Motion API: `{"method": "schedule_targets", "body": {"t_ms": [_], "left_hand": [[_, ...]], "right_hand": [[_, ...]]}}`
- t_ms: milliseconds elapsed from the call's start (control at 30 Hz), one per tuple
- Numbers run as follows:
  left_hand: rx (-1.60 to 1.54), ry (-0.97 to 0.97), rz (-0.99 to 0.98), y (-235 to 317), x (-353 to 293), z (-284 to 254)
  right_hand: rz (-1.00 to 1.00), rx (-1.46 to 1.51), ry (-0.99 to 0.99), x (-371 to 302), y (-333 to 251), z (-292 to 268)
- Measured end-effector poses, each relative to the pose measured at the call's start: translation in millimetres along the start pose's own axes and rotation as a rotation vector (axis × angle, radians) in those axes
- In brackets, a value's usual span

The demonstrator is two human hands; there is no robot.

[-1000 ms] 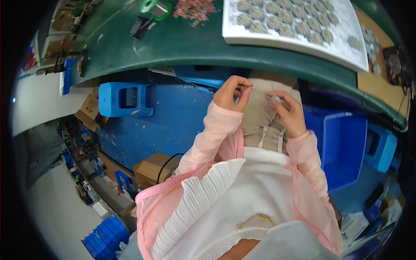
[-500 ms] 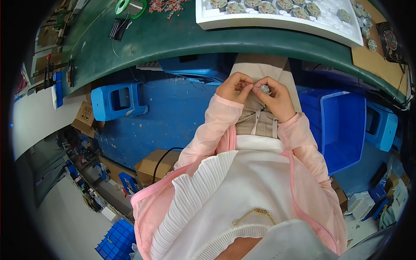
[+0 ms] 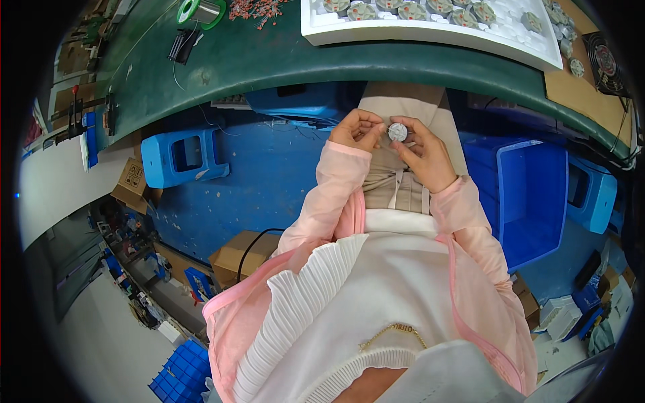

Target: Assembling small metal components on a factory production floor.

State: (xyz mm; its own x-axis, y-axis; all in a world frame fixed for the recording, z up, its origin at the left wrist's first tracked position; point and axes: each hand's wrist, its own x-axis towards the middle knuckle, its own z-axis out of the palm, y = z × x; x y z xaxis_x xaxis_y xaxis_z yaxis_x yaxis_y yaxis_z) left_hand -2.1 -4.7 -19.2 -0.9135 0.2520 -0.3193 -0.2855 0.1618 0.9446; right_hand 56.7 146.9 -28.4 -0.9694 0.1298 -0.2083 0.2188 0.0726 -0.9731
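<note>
Above my lap, in front of the bench edge, I hold a small round grey part in my right hand. Its flat, light face is turned up, between the thumb and fingers. Close by on its left is my left hand, thumb and fingertips pinched together. Whatever the left fingers hold, if anything, is too small to make out. On the bench, a white foam tray carries several similar round grey parts with small orange-red spots.
The green bench top holds a solder wire spool, a pile of small red components and a black fan. A blue crate stands to my right. Blue stools and a cardboard box are on the floor.
The round part has turned in my right hand, so its light face now shows. My left fingertips have drawn slightly away to the left.
</note>
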Motion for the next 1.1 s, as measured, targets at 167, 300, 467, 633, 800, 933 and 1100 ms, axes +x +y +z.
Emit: {"method": "schedule_targets", "body": {"t_ms": [167, 300, 467, 633, 800, 933, 1100], "left_hand": [[-0.120, -0.008, 0.010, -3, 1, 3], [-0.072, -0.008, 0.024, -3, 1, 6], [-0.021, -0.024, -0.002, -3, 2, 6], [0.047, -0.030, -0.005, -2, 1, 6], [0.180, -0.010, 0.029, 4, -2, 8], [0.267, -0.007, 0.067, 13, -5, 11], [0.390, -0.027, 0.130, 22, -8, 13]], "right_hand": [[0.071, 0.067, -0.035, 1, 2, 0], [0.063, 0.020, -0.042, 0, 1, 0], [0.065, -0.027, -0.049, 0, -3, -1], [0.082, 0.022, -0.044, 0, -3, -1], [0.124, 0.216, -0.029, 2, 1, 0], [0.165, 0.350, -0.016, 5, 3, -2], [0.169, 0.324, 0.027, 6, 1, -3]]}}
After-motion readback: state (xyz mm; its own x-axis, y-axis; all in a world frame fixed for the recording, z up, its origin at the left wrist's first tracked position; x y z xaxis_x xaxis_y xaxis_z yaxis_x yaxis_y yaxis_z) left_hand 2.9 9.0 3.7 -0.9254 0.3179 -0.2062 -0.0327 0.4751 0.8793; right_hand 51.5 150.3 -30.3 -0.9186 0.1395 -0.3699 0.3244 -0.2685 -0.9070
